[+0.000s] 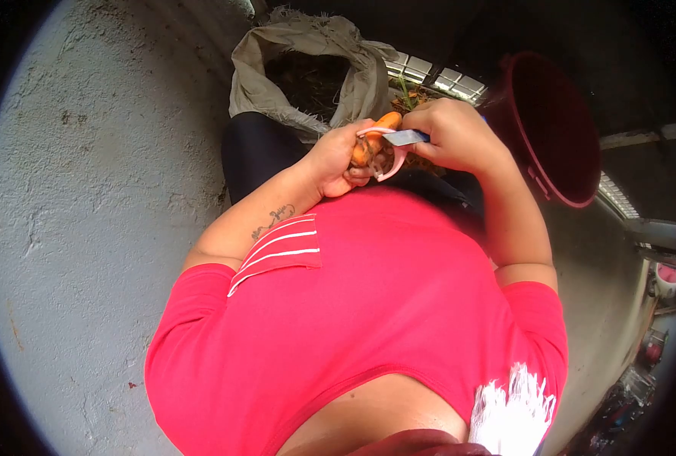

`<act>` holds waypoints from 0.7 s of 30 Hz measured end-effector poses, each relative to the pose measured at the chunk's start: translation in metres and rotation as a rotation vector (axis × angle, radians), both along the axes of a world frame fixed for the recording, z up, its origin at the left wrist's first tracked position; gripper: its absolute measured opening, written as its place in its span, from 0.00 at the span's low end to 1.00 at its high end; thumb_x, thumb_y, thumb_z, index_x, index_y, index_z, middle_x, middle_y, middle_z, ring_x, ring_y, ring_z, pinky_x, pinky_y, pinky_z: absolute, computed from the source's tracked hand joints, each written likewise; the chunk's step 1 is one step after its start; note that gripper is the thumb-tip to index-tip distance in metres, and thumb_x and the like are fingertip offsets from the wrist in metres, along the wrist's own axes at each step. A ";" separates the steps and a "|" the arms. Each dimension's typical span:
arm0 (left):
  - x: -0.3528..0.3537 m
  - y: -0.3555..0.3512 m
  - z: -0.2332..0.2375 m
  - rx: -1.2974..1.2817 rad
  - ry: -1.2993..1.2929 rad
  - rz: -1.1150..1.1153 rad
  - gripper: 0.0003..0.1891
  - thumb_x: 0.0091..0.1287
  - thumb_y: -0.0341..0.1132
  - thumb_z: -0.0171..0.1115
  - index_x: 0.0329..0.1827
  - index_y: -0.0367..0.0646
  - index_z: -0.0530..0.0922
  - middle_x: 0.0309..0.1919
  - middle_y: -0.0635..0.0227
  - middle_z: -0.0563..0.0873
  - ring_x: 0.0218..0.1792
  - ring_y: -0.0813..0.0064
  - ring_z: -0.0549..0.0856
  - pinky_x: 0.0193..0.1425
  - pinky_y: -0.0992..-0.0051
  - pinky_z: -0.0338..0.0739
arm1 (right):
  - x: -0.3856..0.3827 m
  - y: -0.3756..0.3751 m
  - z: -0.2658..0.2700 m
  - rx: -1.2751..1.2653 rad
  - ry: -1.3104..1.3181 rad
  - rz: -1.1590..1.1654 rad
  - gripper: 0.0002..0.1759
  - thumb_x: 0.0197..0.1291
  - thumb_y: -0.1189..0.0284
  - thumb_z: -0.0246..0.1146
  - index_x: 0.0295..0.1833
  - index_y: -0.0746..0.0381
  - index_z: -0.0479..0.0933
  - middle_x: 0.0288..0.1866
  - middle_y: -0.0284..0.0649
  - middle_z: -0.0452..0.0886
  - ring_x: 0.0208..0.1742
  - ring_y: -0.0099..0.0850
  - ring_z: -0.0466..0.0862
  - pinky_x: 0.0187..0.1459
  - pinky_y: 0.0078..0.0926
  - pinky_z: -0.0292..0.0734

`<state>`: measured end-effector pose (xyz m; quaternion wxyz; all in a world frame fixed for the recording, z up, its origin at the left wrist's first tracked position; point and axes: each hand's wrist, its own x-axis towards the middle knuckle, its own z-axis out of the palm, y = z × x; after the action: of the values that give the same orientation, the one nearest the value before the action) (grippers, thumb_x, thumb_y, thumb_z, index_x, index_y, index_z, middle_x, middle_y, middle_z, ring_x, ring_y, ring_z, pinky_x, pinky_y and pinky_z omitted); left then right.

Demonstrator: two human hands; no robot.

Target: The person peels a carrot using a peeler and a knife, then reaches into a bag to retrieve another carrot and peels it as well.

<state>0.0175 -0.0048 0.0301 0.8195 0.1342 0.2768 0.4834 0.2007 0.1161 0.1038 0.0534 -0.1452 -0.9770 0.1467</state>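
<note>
An orange carrot (388, 121), with brownish patches near its lower end, lies in my left hand (343, 161), whose fingers are wrapped round it. My right hand (449, 131) is closed on a peeler (406, 137) with a grey-blue handle and a pink forked head. The head's two arms reach across the carrot, right at my left fingers. Both hands are close together in front of my lap.
Beyond my hands stands a whitish woven sack (311, 34), its mouth open on dark contents. A dark red bucket (522, 125) tilts at the right. Green stalks and orange pieces (412, 97) lie behind my hands. A grey wall (102, 190) rises on the left.
</note>
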 end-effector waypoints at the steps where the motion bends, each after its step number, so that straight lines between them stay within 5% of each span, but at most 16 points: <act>1: 0.001 -0.002 0.005 -0.003 0.037 0.019 0.22 0.80 0.50 0.41 0.50 0.38 0.74 0.24 0.63 0.77 0.13 0.85 0.66 0.13 0.88 0.58 | 0.003 0.005 0.000 0.008 0.004 -0.010 0.10 0.53 0.64 0.65 0.36 0.58 0.83 0.32 0.44 0.83 0.36 0.47 0.84 0.37 0.45 0.78; 6: 0.001 -0.004 0.001 0.016 0.260 0.082 0.24 0.81 0.50 0.38 0.51 0.38 0.75 0.25 0.64 0.76 0.13 0.86 0.64 0.15 0.87 0.58 | 0.020 0.041 -0.016 -0.014 0.002 -0.122 0.09 0.55 0.64 0.64 0.36 0.56 0.84 0.32 0.44 0.84 0.36 0.47 0.84 0.36 0.46 0.77; 10: -0.012 -0.006 0.008 0.179 0.292 -0.012 0.26 0.82 0.51 0.35 0.51 0.35 0.74 0.27 0.64 0.76 0.14 0.85 0.65 0.15 0.87 0.58 | 0.046 0.079 -0.047 0.218 -0.264 -0.475 0.12 0.56 0.58 0.66 0.37 0.55 0.85 0.32 0.46 0.85 0.37 0.48 0.85 0.39 0.47 0.79; 13: -0.015 0.001 0.007 0.062 0.285 0.040 0.31 0.80 0.57 0.35 0.51 0.35 0.74 0.26 0.66 0.75 0.13 0.85 0.64 0.14 0.86 0.57 | 0.051 0.068 -0.039 0.168 -0.129 -0.554 0.12 0.55 0.60 0.65 0.35 0.57 0.84 0.32 0.47 0.85 0.36 0.50 0.84 0.39 0.47 0.79; 21: 0.000 0.013 -0.024 -0.146 0.156 0.081 0.26 0.78 0.55 0.45 0.44 0.37 0.78 0.22 0.64 0.80 0.10 0.84 0.65 0.10 0.86 0.56 | 0.000 -0.007 -0.008 -0.002 0.017 -0.029 0.09 0.52 0.65 0.65 0.33 0.59 0.81 0.31 0.44 0.83 0.35 0.48 0.83 0.36 0.46 0.77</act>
<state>0.0177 0.0080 0.0059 0.7829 0.1000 0.3795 0.4827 0.2009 0.1091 0.0956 0.0638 -0.1580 -0.9742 0.1482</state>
